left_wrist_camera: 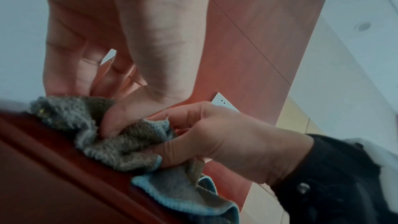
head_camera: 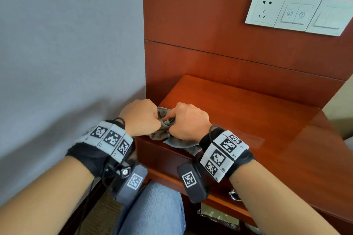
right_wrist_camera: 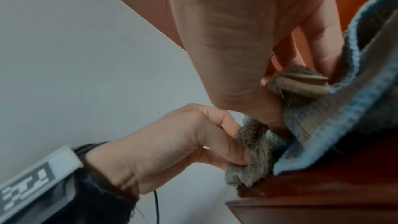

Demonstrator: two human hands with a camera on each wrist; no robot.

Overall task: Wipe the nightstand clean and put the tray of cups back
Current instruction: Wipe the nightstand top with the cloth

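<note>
Head view shows the red-brown nightstand (head_camera: 248, 112) filling the frame from 3 to 6 o'clock. At its near left corner, toward 9 o'clock on its top, a crumpled grey cloth (head_camera: 168, 133) drapes over the edge. The left hand (head_camera: 140, 117) and right hand (head_camera: 188, 121) both pinch the cloth's folds with curled fingers, knuckles nearly touching.

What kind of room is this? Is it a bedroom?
Probably a bedroom, maybe in a hotel. There is a small wooden nightstand against a wooden wall panel with a socket and switches beside it. Both hands hold a cleaning cloth on its corner.
</note>
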